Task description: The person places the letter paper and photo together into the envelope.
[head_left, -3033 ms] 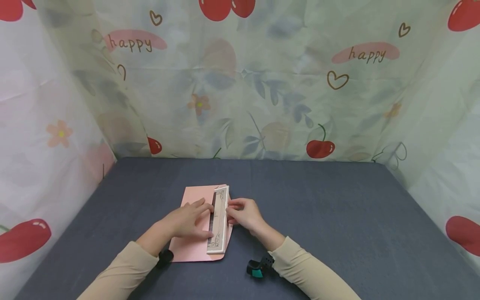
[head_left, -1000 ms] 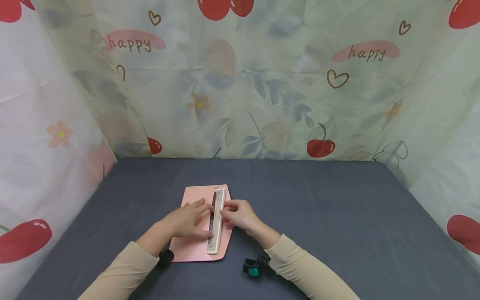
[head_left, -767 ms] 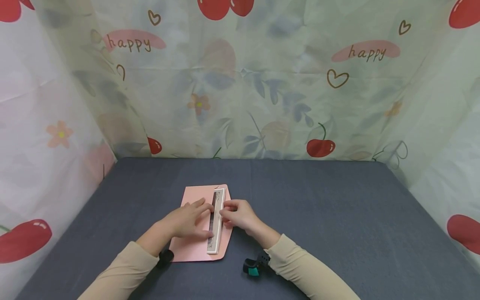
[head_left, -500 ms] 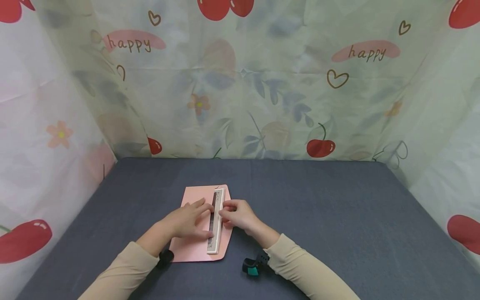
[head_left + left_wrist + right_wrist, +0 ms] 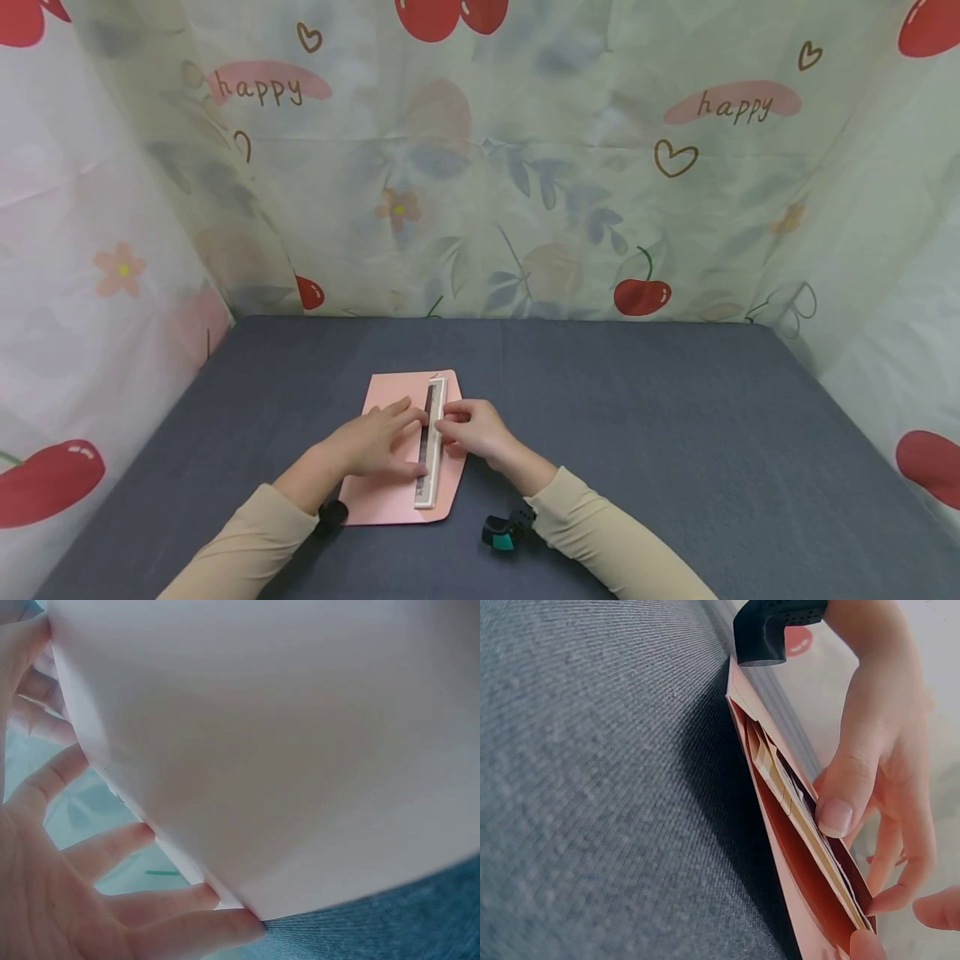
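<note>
A pink envelope (image 5: 390, 387) lies on the dark table, its mouth and flap facing right. A cream stack of cards (image 5: 429, 483) with an ornate border stands partly in the mouth, only a narrow strip showing. My left hand (image 5: 375, 442) lies over the envelope, thumb and fingertips holding the mouth's edge; in the left wrist view its fingers (image 5: 112, 851) spread along that edge. My right hand (image 5: 483, 433) pinches the cards' outer long edge. In the right wrist view the layered cards (image 5: 795, 795) sit between the envelope's walls, left thumb (image 5: 836, 817) on the upper edge.
Dark grey cloth covers the table (image 5: 637, 433). A patterned curtain (image 5: 510, 225) rises along its back and sides. A black wrist device (image 5: 498, 532) with a green patch hangs below my right wrist, and another black wrist device (image 5: 332, 515) shows by the left.
The cards have slid left, deeper into the envelope, so a much narrower strip shows than three seconds ago. My right hand has followed to the left. The left hand keeps its place.
</note>
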Tool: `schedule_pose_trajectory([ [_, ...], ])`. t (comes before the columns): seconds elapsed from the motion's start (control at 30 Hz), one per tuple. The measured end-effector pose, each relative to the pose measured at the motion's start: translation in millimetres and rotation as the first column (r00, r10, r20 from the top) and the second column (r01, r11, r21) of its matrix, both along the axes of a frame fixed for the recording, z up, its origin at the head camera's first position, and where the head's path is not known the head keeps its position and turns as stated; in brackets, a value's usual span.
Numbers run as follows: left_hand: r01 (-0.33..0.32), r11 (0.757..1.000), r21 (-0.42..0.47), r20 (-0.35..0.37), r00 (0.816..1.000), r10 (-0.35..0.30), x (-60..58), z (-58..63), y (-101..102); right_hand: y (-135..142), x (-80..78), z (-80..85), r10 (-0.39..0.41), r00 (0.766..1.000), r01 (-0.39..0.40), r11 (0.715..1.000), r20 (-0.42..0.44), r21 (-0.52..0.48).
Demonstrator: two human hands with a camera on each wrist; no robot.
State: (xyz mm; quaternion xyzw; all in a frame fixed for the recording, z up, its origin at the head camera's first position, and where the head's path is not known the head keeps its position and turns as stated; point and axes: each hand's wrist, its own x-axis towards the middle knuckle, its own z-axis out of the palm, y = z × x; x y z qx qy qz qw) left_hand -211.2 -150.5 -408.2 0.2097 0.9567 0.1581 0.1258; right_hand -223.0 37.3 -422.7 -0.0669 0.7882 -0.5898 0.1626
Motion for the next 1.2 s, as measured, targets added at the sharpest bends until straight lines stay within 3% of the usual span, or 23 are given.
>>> schedule_pose_trajectory([
  [1.2,0.008,1.0,-0.002,-0.01,1.0,-0.008,0.6,1.7,0.1,-3.5,-0.8,-2.9,0.004,1.0,-0.004,1.0,0.02,-0.016],
])
